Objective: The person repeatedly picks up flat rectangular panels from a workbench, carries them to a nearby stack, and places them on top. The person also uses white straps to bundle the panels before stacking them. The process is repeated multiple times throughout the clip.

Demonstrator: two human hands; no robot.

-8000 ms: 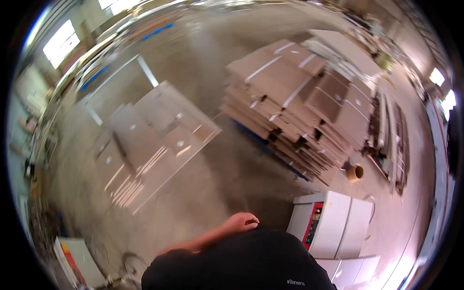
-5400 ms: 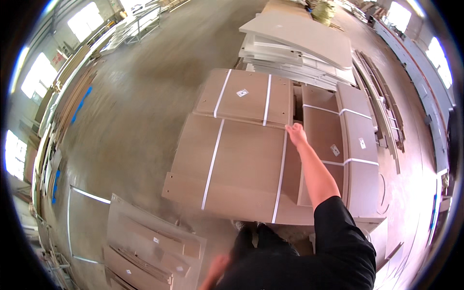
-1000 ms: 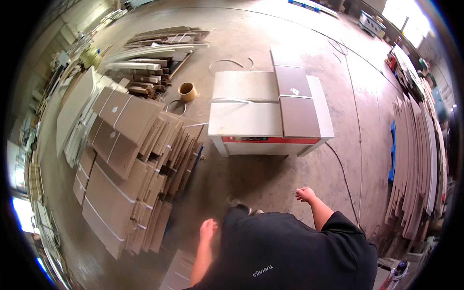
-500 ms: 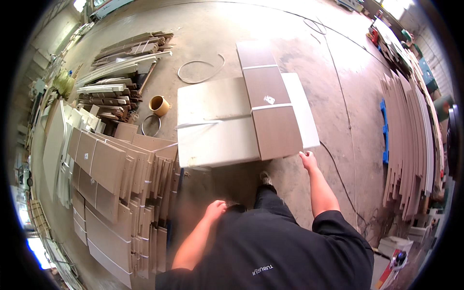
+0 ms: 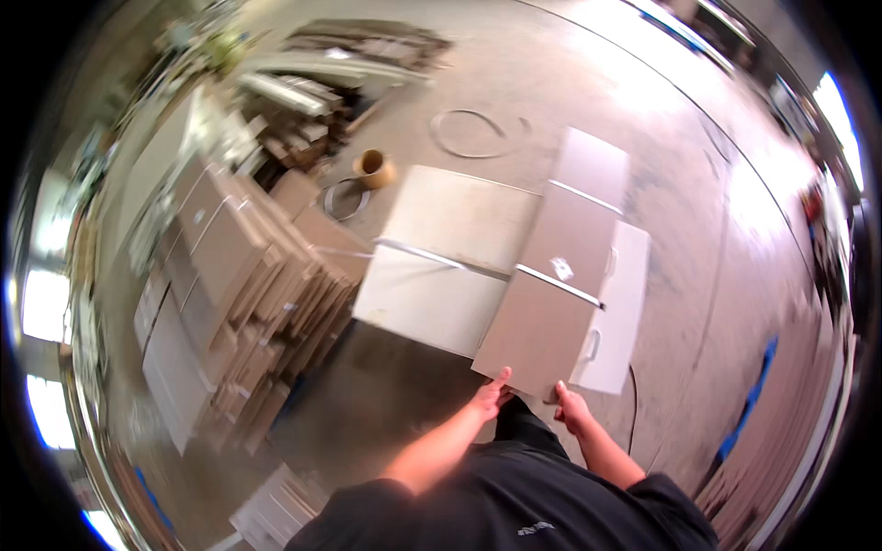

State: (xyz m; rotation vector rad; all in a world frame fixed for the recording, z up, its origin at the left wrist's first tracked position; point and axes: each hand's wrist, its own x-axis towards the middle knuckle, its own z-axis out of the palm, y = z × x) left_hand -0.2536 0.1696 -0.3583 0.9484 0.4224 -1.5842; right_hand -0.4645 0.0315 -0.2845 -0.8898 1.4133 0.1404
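Observation:
A long bundle of brown panels (image 5: pixel 551 317) lies across a stack of white boards (image 5: pixel 432 303), bound with pale straps and bearing a small white label. The near end of the bundle is between my two hands. At its near left corner, my left hand (image 5: pixel 490 397) has its thumb on top and its fingers curled under the edge. My right hand (image 5: pixel 571 410) grips the near right corner in the same way, thumb upward. Fingers below the panels are hidden. To the right of the bundle, part of the white boards (image 5: pixel 625 303) shows, with loose strap along it.
Strapped brown panels (image 5: pixel 225 275) stand piled at my left. Beyond them are a cardboard tube (image 5: pixel 374 169), a coil of strapping (image 5: pixel 346 199) and stacked offcuts (image 5: pixel 363 46). A loose strap loop (image 5: pixel 469 134) lies on the floor. More brown panels (image 5: pixel 781 413) stand at right.
My left hand has come up from beside my body to the bundle's near edge. My right hand stays at its near right corner. The view has turned, and the bundle now slants.

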